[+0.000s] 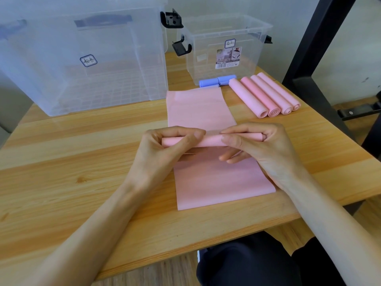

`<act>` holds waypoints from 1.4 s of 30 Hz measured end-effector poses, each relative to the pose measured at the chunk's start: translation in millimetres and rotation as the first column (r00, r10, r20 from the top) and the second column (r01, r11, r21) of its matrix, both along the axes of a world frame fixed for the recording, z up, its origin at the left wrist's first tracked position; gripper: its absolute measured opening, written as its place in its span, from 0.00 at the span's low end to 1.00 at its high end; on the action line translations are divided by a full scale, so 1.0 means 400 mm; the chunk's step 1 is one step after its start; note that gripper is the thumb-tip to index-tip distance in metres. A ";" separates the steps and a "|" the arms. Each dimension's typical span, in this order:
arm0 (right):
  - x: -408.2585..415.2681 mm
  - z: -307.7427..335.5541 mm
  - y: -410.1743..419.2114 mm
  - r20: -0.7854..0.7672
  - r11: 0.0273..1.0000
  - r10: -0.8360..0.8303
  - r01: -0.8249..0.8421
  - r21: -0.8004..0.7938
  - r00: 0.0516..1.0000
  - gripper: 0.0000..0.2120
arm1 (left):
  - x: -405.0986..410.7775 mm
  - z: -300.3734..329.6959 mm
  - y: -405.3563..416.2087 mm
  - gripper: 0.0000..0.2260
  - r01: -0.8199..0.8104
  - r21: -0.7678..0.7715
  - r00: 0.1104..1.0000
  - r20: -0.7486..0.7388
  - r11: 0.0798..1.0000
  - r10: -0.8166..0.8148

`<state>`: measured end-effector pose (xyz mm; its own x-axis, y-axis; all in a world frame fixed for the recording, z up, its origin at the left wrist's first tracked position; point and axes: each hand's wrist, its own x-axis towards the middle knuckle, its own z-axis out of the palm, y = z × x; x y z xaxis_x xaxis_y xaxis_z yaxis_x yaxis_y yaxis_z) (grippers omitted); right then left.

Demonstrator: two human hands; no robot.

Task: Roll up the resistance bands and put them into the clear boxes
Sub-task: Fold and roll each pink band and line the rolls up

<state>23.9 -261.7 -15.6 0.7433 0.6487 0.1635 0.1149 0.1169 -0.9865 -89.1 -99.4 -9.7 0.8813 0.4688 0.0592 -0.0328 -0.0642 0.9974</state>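
Observation:
A long pink resistance band (201,109) lies flat across the wooden table (82,162), partly rolled into a thin tube (210,140) near its middle. My left hand (165,149) pinches the tube's left part between thumb and curled fingers. My right hand (257,145) grips the right part the same way. Several rolled pink bands (266,96) lie side by side at the right. Rolled blue bands (216,81) lie against the small clear box (226,48). A large clear box (82,58) stands at the back left.
Both boxes are open on top, with black latches (172,19) hanging at their sides. A black metal frame (315,58) rises at the right, close to the table's edge. My dark-clothed legs (257,263) show below the front edge.

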 end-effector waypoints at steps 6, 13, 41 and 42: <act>0.003 -0.002 0.001 -0.066 1.000 -0.007 0.005 -0.028 0.998 0.11 | -0.002 -0.002 0.000 0.08 0.007 0.070 1.000 0.027 0.998 -0.009; 0.003 -0.001 0.000 0.005 1.000 0.022 -0.022 0.012 1.000 0.10 | 0.004 0.002 -0.002 0.08 -0.021 -0.035 1.000 -0.014 0.999 0.020; 0.002 -0.003 -0.002 0.002 0.998 0.062 -0.062 -0.005 0.998 0.12 | 0.001 0.004 -0.001 0.09 -0.042 -0.024 0.999 -0.008 0.999 0.042; 0.001 -0.004 -0.003 0.024 0.997 0.076 -0.076 -0.006 0.997 0.12 | 0.001 0.006 0.000 0.09 -0.042 -0.037 0.999 -0.011 0.998 0.041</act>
<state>24.5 -262.7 -17.2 0.6879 0.7038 0.1772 0.1297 0.1210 -0.9841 -88.8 -99.2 -7.4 0.8615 0.5068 0.0322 -0.0210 -0.0279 0.9994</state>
